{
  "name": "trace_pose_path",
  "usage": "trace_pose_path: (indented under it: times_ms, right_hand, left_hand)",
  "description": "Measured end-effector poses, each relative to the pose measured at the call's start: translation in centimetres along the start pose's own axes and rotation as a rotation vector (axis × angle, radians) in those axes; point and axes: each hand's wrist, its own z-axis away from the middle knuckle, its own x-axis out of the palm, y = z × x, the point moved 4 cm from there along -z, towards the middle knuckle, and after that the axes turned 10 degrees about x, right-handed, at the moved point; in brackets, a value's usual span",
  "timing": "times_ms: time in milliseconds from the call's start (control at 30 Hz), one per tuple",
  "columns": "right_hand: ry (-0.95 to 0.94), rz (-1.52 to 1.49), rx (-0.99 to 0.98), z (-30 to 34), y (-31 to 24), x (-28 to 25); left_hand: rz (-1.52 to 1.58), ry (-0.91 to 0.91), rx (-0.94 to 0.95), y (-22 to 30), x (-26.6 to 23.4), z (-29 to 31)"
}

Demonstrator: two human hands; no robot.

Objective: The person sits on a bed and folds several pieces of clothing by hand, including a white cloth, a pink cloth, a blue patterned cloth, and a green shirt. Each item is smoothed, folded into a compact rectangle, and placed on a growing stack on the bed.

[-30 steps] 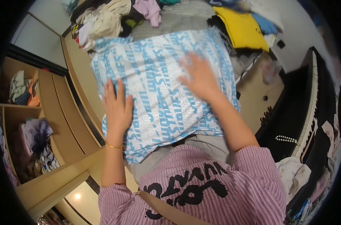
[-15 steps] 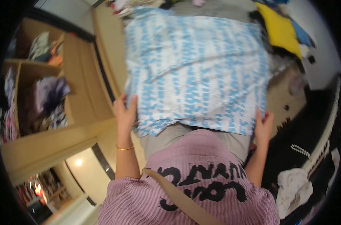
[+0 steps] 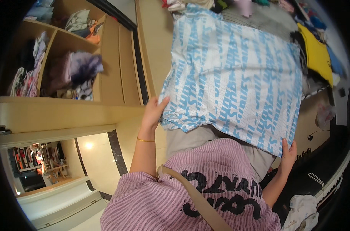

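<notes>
A large white cloth (image 3: 236,81) with a light blue printed pattern lies spread in front of me, reaching almost to my lap. Its near left edge is bunched in small folds, and a narrower part sticks out at the far left. My left hand (image 3: 155,109), with a gold bangle at the wrist, is closed on that near left edge, thumb on top and fingers partly hidden. At the near right corner, my right hand (image 3: 288,152) pinches the cloth between thumb and fingers.
Beyond the cloth lies grey fabric (image 3: 248,21) with mixed clothes around it. A yellow garment (image 3: 317,56) sits at the far right. Left, open wooden shelves (image 3: 71,40) hold folded and heaped clothes. A white plastic bag (image 3: 302,211) lies at the lower right.
The cloth now sits further right in the picture and tilted, its right side nearer me. Shelves and room have shifted right too as my view turned. Both hands stay at the near corners.
</notes>
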Motion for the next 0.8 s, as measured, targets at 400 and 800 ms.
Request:
trace_pose_path:
  times_ms: [400, 800]
  right_hand:
    - [0.265, 0.586, -0.168, -3.9, 1.7, -4.5]
    - [-0.389, 0.94, -1.167, -0.5, -4.4, 36.0]
  left_hand:
    - [-0.689, 0.206, 0.192, -2.7, -1.8, 2.2]
    - [-1.133, 0.117, 0.788, 4.5, 10.4, -3.0]
